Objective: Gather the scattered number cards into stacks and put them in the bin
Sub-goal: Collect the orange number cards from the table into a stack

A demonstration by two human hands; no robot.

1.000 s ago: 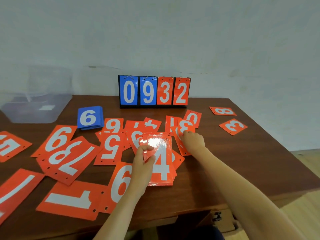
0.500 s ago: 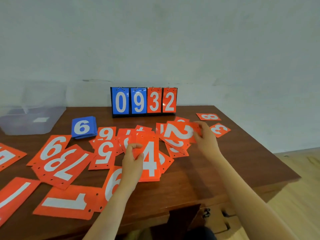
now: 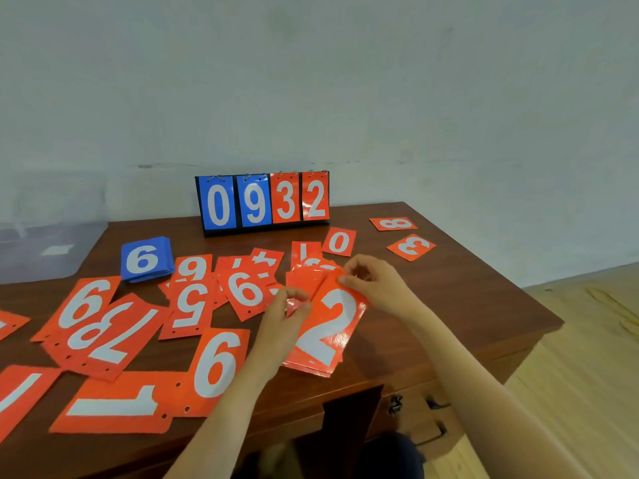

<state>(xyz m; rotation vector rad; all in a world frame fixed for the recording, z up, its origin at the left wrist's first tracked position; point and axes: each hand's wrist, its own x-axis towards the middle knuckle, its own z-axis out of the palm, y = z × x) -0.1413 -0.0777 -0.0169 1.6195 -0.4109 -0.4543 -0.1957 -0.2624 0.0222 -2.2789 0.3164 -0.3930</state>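
Note:
A stack of small red number cards (image 3: 321, 326) lies at the table's front middle, a 2 on top. My left hand (image 3: 280, 323) grips the stack's left edge. My right hand (image 3: 373, 281) pinches the top right corner of the 2 card. Several red cards lie scattered to the left, among them a 5 (image 3: 190, 302), a small 6 (image 3: 245, 288) and large ones: a 6 (image 3: 218, 368), a 1 (image 3: 114, 406), a 7 (image 3: 110, 333). A blue stack topped by a 6 (image 3: 145, 259) sits behind them. Far right lie an 8 (image 3: 393, 223), a 3 (image 3: 411, 246) and a 0 (image 3: 339, 242).
A clear plastic bin (image 3: 45, 250) stands at the table's back left corner. A flip scoreboard reading 0932 (image 3: 262, 202) stands at the back against the wall. The brown table (image 3: 466, 312) ends at right, with wooden floor beyond.
My right hand has lifted a red 2 card from the pile behind and brought it down onto the stack, covering the 4. My left hand kept hold of the stack.

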